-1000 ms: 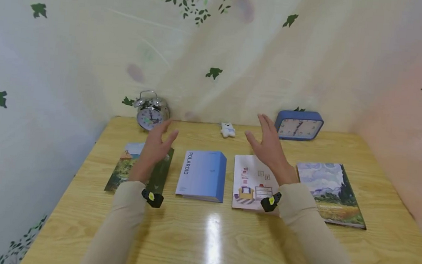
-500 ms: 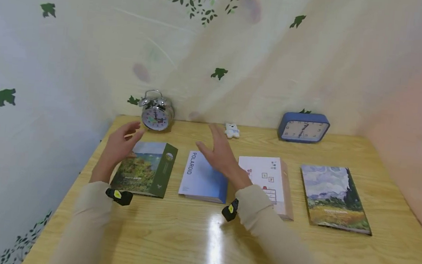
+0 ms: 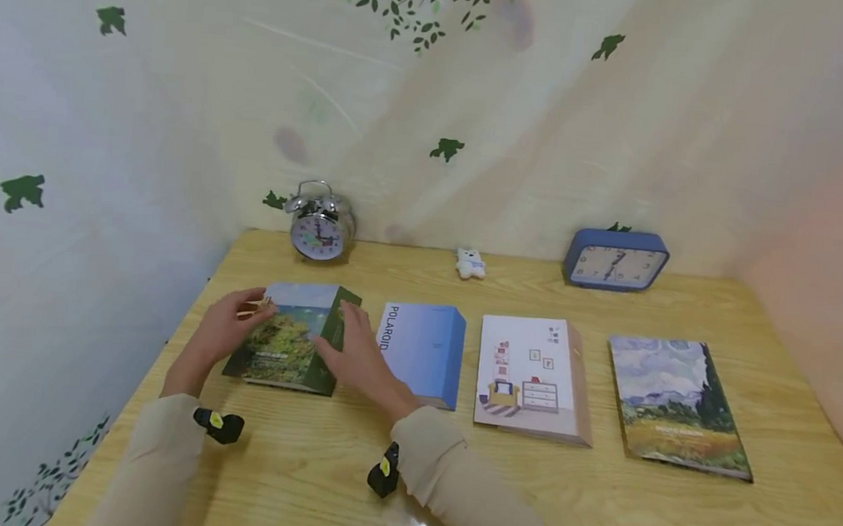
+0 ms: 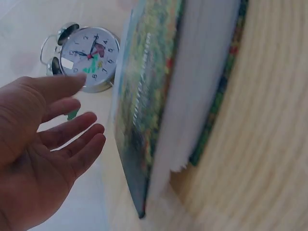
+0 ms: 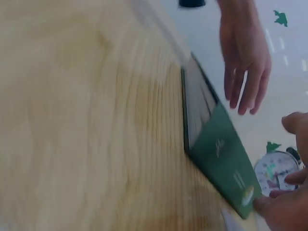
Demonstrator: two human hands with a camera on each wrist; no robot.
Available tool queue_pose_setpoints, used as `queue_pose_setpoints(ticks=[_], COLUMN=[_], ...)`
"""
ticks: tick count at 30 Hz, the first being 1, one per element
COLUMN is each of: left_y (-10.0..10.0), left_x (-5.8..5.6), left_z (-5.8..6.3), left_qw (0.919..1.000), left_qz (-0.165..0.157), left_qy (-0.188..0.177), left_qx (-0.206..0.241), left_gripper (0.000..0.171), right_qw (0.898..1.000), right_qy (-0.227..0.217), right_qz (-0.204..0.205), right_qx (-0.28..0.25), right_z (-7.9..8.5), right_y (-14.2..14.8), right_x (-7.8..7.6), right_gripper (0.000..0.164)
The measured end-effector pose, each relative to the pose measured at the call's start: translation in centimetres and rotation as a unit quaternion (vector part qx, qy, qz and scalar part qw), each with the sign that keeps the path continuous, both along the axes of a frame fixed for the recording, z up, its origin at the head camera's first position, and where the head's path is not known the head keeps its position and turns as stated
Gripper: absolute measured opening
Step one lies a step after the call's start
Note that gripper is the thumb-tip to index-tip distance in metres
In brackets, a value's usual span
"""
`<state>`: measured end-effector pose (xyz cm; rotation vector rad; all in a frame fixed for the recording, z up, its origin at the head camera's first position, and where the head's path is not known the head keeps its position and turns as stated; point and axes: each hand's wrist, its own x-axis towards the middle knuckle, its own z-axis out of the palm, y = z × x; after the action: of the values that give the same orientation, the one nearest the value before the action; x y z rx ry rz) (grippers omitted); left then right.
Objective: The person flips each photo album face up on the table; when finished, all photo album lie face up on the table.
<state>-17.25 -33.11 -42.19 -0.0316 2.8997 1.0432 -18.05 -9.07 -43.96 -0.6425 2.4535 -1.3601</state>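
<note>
A thick photo album (image 3: 293, 337) with a painted landscape cover lies at the left of the table, its green spine (image 5: 224, 151) facing right. By its left edge is my left hand (image 3: 221, 331), fingers loosely bent; the left wrist view shows a gap between that hand and the album cover (image 4: 149, 82). My right hand (image 3: 362, 356) reaches over the spine side with thumb and fingers spread. In the right wrist view a fingertip of the right hand (image 5: 286, 207) overlaps the spine's far end; whether it touches, I cannot tell. Neither hand holds anything.
Right of the album lie a blue POLAROID album (image 3: 425, 351), a white album with a room drawing (image 3: 528, 373) and a landscape album (image 3: 673, 402). Behind stand a silver alarm clock (image 3: 319, 233), a small white bear figure (image 3: 470, 264) and a blue clock (image 3: 615, 262).
My right hand has swept left from over the white album, past the blue one, to the green spine. The left hand has shifted left and lower, to the album's left edge. The albums stay put.
</note>
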Motion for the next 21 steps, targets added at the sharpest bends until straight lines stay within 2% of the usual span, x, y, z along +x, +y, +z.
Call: queue_pose_setpoints(ticks=[6, 10, 21], left_y=[-0.9, -0.9, -0.6], left_x=[1.0, 1.3, 1.3], left_z=[-1.3, -2.0, -2.5], left_qw=[0.9995, 0.9994, 0.9992], left_qz=[0.016, 0.018, 0.029], left_qy=[-0.018, -0.022, 0.000], left_qx=[-0.022, -0.020, -0.027], left_gripper=[0.056, 0.053, 0.043], right_qw=[0.997, 0.994, 0.990], right_qy=[-0.066, -0.095, -0.106], right_qz=[-0.035, -0.052, -0.092], right_qx=[0.021, 0.029, -0.010], right_z=[-0.3, -0.8, -1.3], right_y=[-2.1, -2.8, -3.2], right_x=[1.5, 2.1, 2.7], right_gripper=[0.076, 0.076, 0.075])
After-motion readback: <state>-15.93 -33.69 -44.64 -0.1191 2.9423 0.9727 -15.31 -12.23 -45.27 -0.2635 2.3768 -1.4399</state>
